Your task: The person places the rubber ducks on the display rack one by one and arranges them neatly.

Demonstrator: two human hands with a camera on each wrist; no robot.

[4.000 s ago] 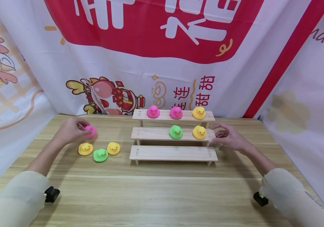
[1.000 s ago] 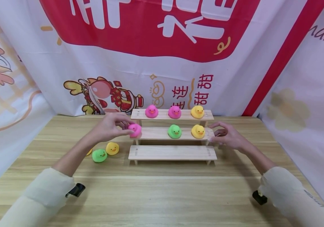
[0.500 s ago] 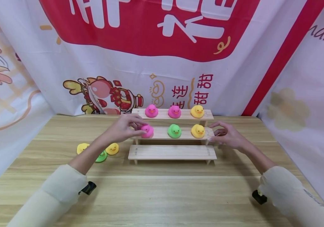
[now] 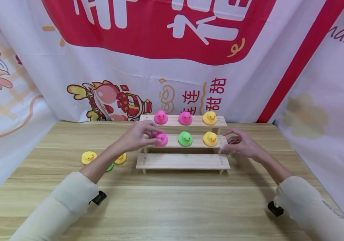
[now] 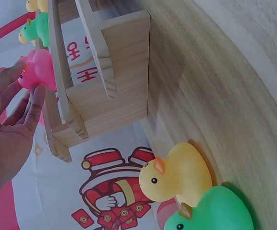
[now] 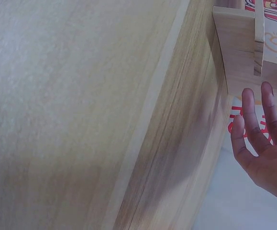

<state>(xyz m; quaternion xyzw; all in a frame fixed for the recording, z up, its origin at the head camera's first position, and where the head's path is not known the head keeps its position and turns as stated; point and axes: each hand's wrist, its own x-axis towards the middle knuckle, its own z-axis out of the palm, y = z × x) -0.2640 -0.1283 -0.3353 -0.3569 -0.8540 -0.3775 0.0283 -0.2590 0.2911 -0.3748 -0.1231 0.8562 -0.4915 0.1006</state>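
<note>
My left hand pinches a pink rubber duck at the left part of the middle shelf of a three-tier wooden stand. In the left wrist view, thumb and fingertips lie on either side of that pink duck, its base at the board. Beside it on the same tier sit a green duck and a yellow duck. My right hand grips the right end of the middle shelf between thumb and index finger; in the right wrist view its other fingers extend loosely beside the stand.
Two pink ducks, one of them left, and a yellow duck stand on the top tier. On the table left lie two yellow ducks and a green duck, partly behind my left forearm. A printed cloth hangs behind.
My left hand has carried the pink duck from the table at left to the middle shelf, sliding slightly right in the last half second. The right hand has stayed at the shelf end.
</note>
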